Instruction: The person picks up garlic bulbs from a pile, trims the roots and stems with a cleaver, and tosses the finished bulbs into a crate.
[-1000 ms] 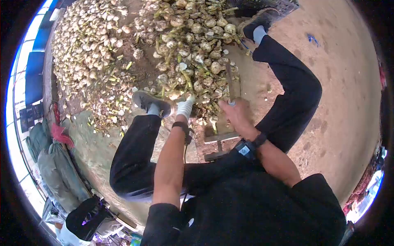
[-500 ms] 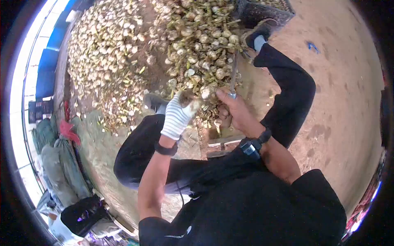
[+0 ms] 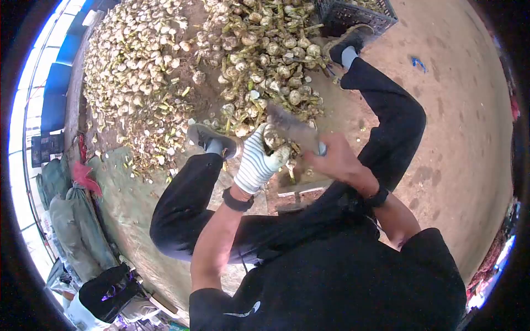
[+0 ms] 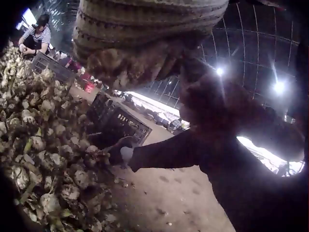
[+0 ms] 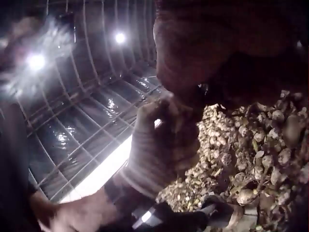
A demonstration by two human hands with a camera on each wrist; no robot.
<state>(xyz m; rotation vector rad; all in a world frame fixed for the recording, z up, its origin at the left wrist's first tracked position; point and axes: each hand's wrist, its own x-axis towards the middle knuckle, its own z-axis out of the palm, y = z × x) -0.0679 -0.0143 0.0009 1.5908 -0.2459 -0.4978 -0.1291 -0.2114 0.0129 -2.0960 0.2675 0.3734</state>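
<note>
In the head view my left hand (image 3: 256, 163), in a white and grey striped glove, grips a whitish garlic bulb (image 3: 271, 136) between thumb and fingers. The left wrist view has the ribbed glove (image 4: 149, 21) at the top, with a dark, rough brown mass (image 4: 130, 65) below its edge. My bare right hand (image 3: 341, 159) holds a knife by its handle. Its broad, blurred blade (image 3: 292, 127) slants left, its tip close above the gripped bulb. Dark shapes of both hands crowd the right wrist view, the striped glove (image 5: 149, 150) lying below the right hand (image 5: 212, 38).
A large heap of garlic bulbs (image 3: 276, 49) with stalks lies ahead, and a paler heap (image 3: 132, 71) spreads to the left. My shoes stand at the heap's edge. A black crate (image 3: 359, 19) is at the far right. Another person (image 4: 36, 38) sits beyond the heap.
My left hand has come up from the heap with a garlic bulb and turned it toward the right hand. The knife has swung from pointing forward to slanting left over the bulb.
</note>
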